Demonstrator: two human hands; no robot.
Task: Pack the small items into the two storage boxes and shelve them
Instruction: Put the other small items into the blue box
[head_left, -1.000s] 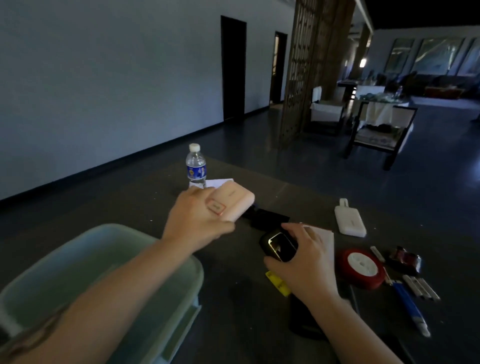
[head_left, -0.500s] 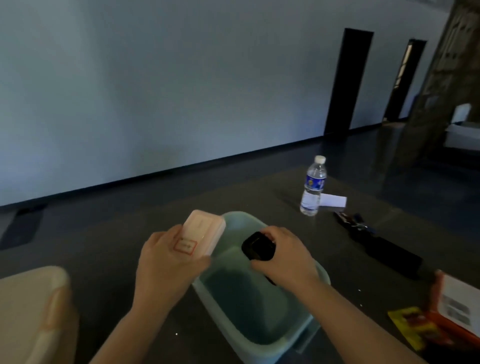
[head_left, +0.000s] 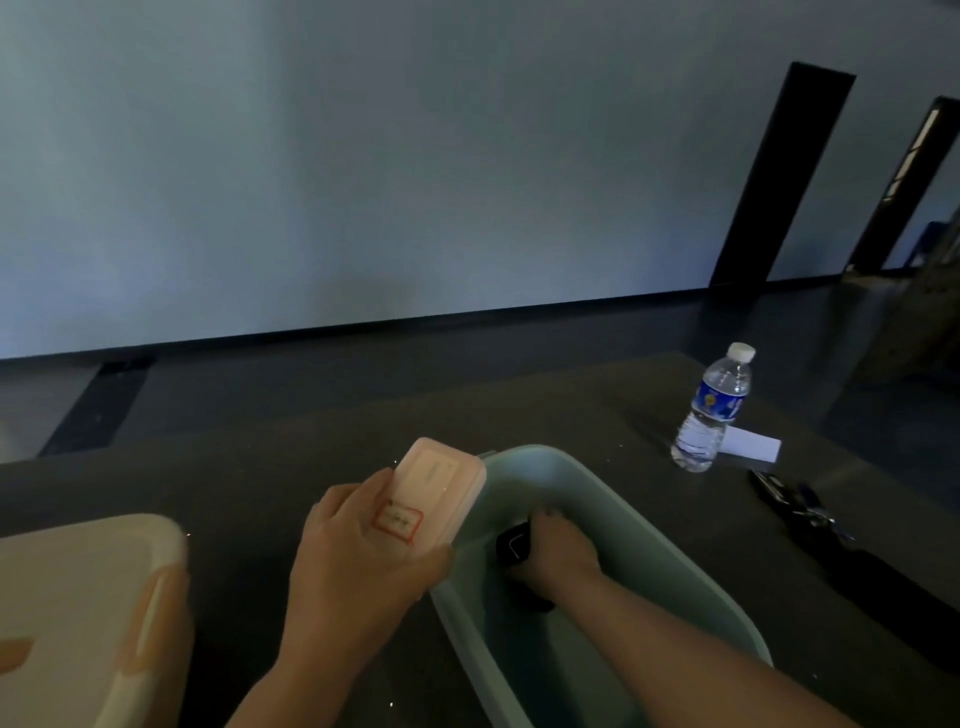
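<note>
Green box in the middle, two hands busy packing it.

Left of the green box (head_left: 639, 499) sits a cream box (head_left: 78, 597) with its lid on, likely the second storage box. Next comes the left hand (head_left: 358, 561), just beside the green box's left rim, with its fingers wrapped round a pale pink case (head_left: 434, 493) that has a red sticker; it looks ready to go in next. Inside the green box, the right hand (head_left: 558, 551) is low down, fingers curled round a small black thing (head_left: 511, 543), probably to set it on the bottom gently. Right of the green box stand a water bottle (head_left: 714, 408), a white card (head_left: 750, 444) and a black strap (head_left: 800, 512), not yet packed.
</note>
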